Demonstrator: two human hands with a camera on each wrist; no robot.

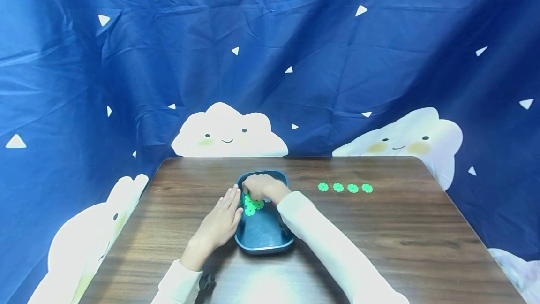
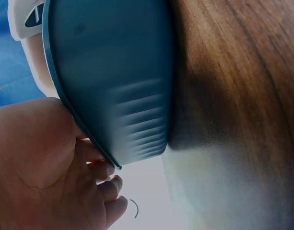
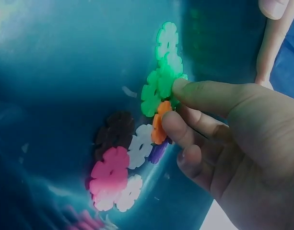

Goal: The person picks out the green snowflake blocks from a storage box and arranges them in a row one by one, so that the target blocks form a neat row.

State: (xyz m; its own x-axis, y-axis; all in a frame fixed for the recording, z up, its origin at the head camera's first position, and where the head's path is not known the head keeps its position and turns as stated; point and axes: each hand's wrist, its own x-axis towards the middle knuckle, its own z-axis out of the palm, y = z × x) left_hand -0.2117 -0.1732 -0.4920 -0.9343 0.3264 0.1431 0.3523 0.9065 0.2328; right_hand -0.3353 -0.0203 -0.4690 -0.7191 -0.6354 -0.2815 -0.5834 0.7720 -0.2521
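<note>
The right hand (image 3: pixel 209 139) pinches a green snowflake disc (image 3: pixel 158 86) inside the blue tray (image 1: pixel 263 233); the left hand (image 1: pixel 219 224), fingers relaxed, rests against the tray's left rim.

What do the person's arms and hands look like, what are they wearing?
Both arms wear long, cream-white sleeves that end at the wrist: the left sleeve and the right sleeve. The left hand and right hand are bare, with no gloves or rings visible. A small dark strap or device sits at the left cuff.
</note>
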